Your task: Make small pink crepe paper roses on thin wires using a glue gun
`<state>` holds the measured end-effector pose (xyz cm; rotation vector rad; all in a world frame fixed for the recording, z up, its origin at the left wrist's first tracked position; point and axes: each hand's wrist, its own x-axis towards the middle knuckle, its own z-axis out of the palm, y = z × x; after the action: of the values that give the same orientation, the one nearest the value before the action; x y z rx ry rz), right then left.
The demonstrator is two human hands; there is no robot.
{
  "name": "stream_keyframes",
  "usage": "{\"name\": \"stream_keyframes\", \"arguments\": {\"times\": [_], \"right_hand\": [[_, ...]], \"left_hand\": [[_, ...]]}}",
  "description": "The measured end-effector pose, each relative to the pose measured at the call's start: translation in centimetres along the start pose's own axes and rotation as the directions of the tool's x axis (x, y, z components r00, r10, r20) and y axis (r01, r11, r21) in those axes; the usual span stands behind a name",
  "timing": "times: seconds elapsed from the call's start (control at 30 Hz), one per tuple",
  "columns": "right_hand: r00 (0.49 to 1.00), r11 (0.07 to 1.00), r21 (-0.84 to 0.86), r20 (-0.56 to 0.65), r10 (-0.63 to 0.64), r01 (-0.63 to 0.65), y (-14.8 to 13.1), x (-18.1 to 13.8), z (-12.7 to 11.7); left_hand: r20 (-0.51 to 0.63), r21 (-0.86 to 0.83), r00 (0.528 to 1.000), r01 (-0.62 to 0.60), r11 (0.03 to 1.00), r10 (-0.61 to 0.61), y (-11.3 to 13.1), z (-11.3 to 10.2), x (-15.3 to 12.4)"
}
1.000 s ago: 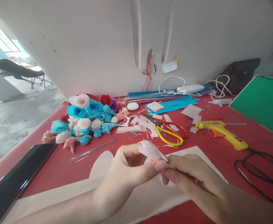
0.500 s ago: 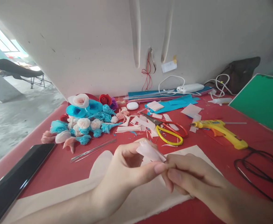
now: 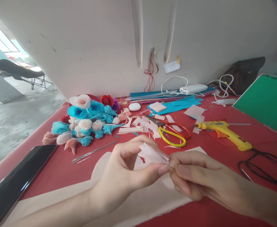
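Between the fingers of my left hand [image 3: 129,170] is a pale pink paper petal [image 3: 151,155], rolled to a narrow point at its right end. My right hand [image 3: 197,173] pinches a thin wire [image 3: 217,201] right where it meets the petal's tip; the wire runs back under the palm toward the lower right. Both hands are above a large pale paper sheet [image 3: 58,201] on the red tabletop [image 3: 166,220]. Beyond them lie scissors [image 3: 172,135] with one yellow and one red handle, among pale paper scraps [image 3: 133,129].
Several blue, white and pink paper flowers [image 3: 86,124] are heaped at the back left. Thin wires [image 3: 93,153] and a black phone [image 3: 20,179] lie to the left. On the right are a yellow glue gun [image 3: 225,132] with a black cord and a green board [image 3: 268,104].
My right hand has shifted slightly right, away from the left fingertips, and more of the wire shows. The left hand still holds the petal in nearly the same place.
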<state>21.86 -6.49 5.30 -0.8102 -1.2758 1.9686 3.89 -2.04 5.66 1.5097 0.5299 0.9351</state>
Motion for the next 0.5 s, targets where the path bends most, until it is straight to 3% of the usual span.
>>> {"name": "stream_keyframes", "arguments": {"times": [0.13, 0.3, 0.5], "right_hand": [[1.000, 0.999, -0.035, 0.017, 0.026, -0.025, -0.6, -0.1, 0.1], [0.996, 0.949, -0.303, -0.009, 0.086, -0.084, -2.0, -0.3, 0.5], [0.987, 0.840, -0.530, -0.155, 0.036, -0.114, -1.9, -0.2, 0.9]], "left_hand": [[-0.027, 0.084, 1.000, 0.012, 0.996, -0.010, 0.2, 0.0, 0.0], [-0.035, 0.098, 0.998, 0.053, 0.994, -0.049, 0.2, 0.2, -0.2], [-0.012, 0.063, 0.998, 0.064, 0.996, -0.063, 0.1, 0.4, -0.2]]}}
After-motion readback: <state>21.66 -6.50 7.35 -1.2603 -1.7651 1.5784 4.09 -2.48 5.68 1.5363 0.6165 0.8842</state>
